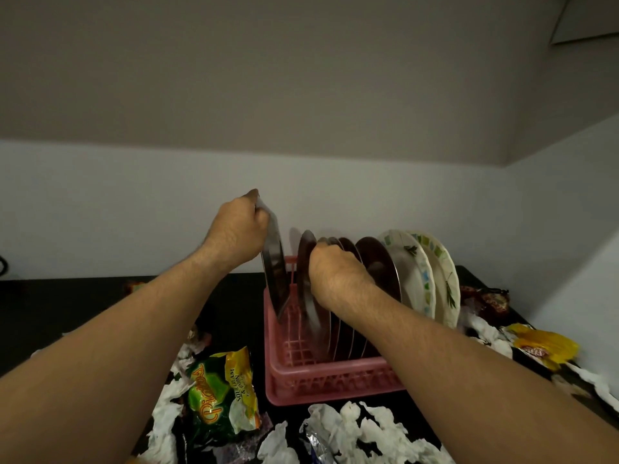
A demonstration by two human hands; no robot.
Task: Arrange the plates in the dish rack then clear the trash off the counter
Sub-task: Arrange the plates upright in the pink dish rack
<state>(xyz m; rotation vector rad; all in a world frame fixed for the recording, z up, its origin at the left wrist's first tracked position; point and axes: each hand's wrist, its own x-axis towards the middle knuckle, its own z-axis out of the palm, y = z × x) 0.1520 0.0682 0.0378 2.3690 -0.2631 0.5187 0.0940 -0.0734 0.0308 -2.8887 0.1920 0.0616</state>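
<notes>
The left hand (239, 229) grips the top of a tilted steel plate (276, 276) at the left end of the pink dish rack (321, 376), in the middle of the worktop (67, 303). The right hand (335, 272) curls round the standing plates (382, 266). If a hand slips, plates could tip over and clatter

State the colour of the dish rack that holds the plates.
Pink. The dish rack shows best, and only, in the head view.

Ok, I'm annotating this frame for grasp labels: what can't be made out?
Head view:
Right hand: fingertips hidden behind its knuckles, so which racked steel plate it grips is unclear.
Dish rack right end: covered by right forearm.
Yellow packet print: blurred.
Counter at left: too dark.
</notes>
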